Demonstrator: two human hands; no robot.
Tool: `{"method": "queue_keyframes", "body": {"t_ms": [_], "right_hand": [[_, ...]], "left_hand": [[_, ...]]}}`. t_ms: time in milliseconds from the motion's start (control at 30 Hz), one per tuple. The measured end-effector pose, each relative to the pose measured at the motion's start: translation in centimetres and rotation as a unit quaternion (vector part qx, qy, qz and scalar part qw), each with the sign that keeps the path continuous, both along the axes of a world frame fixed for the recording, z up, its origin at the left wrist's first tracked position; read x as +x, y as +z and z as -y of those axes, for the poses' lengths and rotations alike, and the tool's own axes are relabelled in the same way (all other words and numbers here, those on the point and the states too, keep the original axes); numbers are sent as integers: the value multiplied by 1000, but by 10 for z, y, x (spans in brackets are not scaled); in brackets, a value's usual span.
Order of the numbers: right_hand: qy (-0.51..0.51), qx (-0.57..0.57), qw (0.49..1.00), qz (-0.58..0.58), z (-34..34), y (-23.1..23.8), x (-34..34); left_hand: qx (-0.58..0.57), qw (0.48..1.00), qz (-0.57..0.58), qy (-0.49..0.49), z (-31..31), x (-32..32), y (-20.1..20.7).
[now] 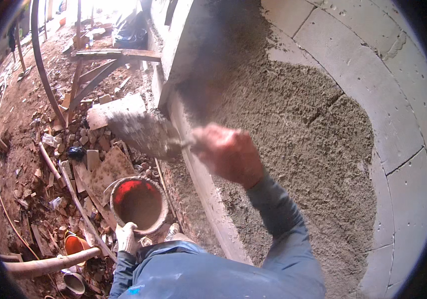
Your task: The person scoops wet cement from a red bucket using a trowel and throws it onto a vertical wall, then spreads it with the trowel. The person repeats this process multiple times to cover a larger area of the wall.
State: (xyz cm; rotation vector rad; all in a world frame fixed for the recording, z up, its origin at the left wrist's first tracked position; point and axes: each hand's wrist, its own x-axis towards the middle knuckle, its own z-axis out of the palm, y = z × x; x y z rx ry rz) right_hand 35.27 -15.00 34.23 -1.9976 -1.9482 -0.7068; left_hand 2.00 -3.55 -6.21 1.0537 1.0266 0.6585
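Observation:
My right hand (pixel 229 152), bare and blurred by motion, is closed round the handle of a trowel (pixel 146 134). The trowel's grey blade points left, out past the wall's edge, and is smeared too. On the wall (pixel 293 134) to my right lies a broad coat of rough, wet grey mortar, close beside this hand. My left hand (pixel 126 237), in a white glove, grips the near rim of a round bucket (pixel 165 212). Grey mortar (pixel 141 204) fills the bucket's lower part, and its inner wall shows red at the far side.
Bare pale blocks (pixel 368 84) border the mortar coat. A wooden trestle (pixel 116 55) and upright poles (pixel 44 65) stand ahead on the left. Rubble, boards and an orange container (pixel 76 243) litter the ground. A thick pole (pixel 54 264) juts in at lower left.

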Motion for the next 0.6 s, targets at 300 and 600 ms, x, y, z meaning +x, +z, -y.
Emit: {"method": "queue_keyframes", "body": {"t_ms": [300, 600], "right_hand": [[136, 46, 888, -436, -55, 96, 108], [-296, 345, 790, -411, 136, 41, 147]], "left_hand": [[-136, 975, -41, 171, -5, -72, -33], [-134, 945, -45, 294, 9, -127, -29]]}}
